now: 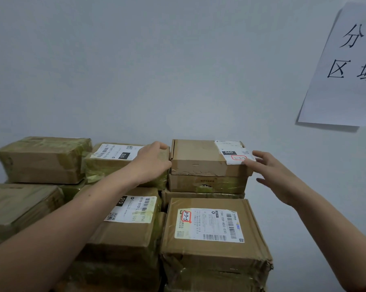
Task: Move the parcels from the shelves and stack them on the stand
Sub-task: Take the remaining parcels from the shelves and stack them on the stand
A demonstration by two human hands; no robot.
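Observation:
A small brown parcel (201,159) with a white label marked 060 sits on top of the stack at the back right, against the wall. My left hand (152,163) lies against the parcel's left side, its fingertips bent near the top edge. My right hand (276,178) is at the parcel's right side with fingers spread and straight; the thumb touches the label at the front right corner. Under it lies another brown parcel (207,184). In front sits a larger parcel (211,247) marked 3-3-5.
Several more taped cardboard parcels fill the left: one (45,161) at the back left, one (106,163) with a 010 label beside my left hand, one (125,228) under my left forearm. A plain wall stands behind, with a paper sign (346,66) at the upper right.

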